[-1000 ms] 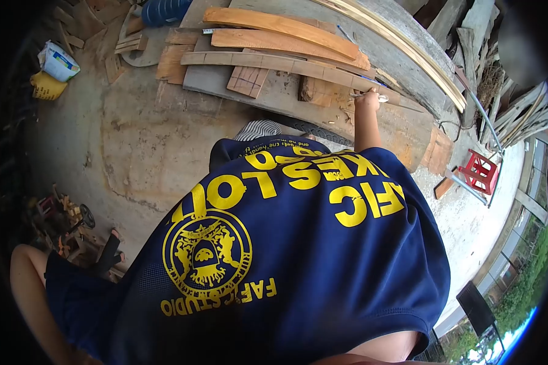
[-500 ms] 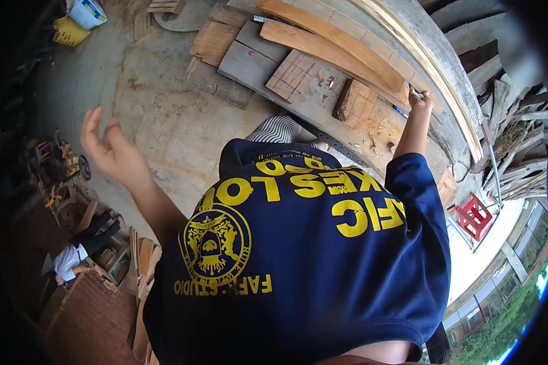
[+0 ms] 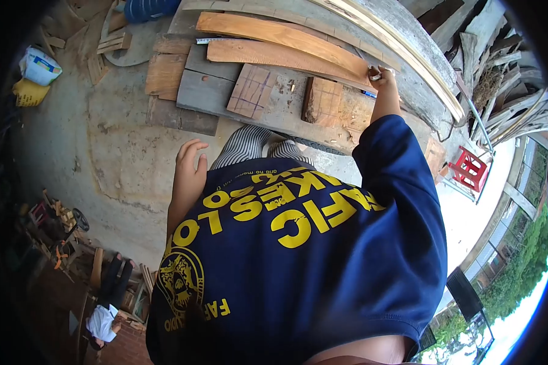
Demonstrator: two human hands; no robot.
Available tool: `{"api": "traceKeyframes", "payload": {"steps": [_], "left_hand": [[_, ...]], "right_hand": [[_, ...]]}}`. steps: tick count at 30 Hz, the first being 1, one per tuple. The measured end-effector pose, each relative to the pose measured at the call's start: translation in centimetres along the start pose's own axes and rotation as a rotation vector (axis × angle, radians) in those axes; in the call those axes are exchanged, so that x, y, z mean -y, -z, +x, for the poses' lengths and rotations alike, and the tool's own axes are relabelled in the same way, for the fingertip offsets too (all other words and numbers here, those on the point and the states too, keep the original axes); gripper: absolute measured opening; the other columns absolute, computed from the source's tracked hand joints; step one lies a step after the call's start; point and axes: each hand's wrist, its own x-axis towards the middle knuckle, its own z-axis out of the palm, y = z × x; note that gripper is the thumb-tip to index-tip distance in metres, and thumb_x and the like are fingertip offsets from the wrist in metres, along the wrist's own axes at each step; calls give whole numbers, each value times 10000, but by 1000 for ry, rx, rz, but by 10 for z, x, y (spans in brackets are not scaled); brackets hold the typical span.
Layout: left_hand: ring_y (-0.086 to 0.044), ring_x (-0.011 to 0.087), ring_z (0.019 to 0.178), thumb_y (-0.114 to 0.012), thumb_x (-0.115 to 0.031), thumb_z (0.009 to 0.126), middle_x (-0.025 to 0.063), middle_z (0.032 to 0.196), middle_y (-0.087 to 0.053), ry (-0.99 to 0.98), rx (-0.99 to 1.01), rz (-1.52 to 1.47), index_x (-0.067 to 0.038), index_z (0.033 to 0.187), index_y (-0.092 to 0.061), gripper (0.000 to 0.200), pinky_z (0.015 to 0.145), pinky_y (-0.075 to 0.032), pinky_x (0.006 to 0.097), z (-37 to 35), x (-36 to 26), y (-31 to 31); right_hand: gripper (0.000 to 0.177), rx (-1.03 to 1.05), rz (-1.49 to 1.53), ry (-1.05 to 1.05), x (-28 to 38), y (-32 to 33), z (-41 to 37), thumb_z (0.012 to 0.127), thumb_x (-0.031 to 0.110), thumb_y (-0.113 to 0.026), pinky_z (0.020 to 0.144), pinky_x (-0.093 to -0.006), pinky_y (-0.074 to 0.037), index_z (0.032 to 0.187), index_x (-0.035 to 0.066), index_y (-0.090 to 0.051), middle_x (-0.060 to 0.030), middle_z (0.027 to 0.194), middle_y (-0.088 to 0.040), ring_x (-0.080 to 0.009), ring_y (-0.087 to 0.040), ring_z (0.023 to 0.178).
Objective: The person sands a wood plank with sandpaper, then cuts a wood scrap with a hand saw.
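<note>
My right hand (image 3: 382,79) is closed at the right end of a long curved wooden board (image 3: 286,35). A small greyish thing shows at its fingers, too small to name. A second curved board (image 3: 268,56) lies alongside, nearer to me. A blue pen (image 3: 369,94) rests just below the hand. My left hand (image 3: 190,167) hangs beside my striped trousers, fingers slightly bent and apart, holding nothing. Between the hands on the bench lie a flat wooden piece marked with a purple grid (image 3: 250,91) and a thicker wooden block (image 3: 323,102).
A marked measuring strip (image 3: 216,41) sticks out between the boards. Long thin strips (image 3: 402,52) run behind them. A red stool (image 3: 470,169) stands right, near stacked rough timber (image 3: 499,79). Bags (image 3: 39,66) sit far left. Another person (image 3: 102,321) is at lower left.
My left hand has come in from the left, closer to my body. The view has shifted, so the bench appears further left. My right hand stays at the curved board's end.
</note>
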Motion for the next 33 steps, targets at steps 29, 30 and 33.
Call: {"api": "traceKeyframes", "payload": {"steps": [29,30,33], "left_hand": [[-570,265,846,-575,-319,867,112,901,-593,-1285,1454,-785,-37,1071,-587,349,743,-455,357,-15,-318,-33],[-570,267,836,-576,-315,872,114,894,-592,-1278,1494,-805,-30,1083,-579,354,741,-452,357,-14,-318,-33],[-622,242,889,-543,-391,903,135,961,-653,-824,1329,-657,-26,1111,-588,422,797,-472,339,40,-277,-31]], "right_hand": [[148,-16,-224,462,-53,45,-88,764,12,-689,432,-267,-406,835,2,-560,-64,728,-591,-149,-556,549],[136,-25,-189,472,-55,50,-98,758,29,-680,414,-267,-381,791,20,-548,-48,657,-552,-144,-518,506],[146,-66,-153,478,-66,58,-141,748,47,-657,386,-277,-348,724,53,-513,-31,563,-487,-140,-450,440]]}}
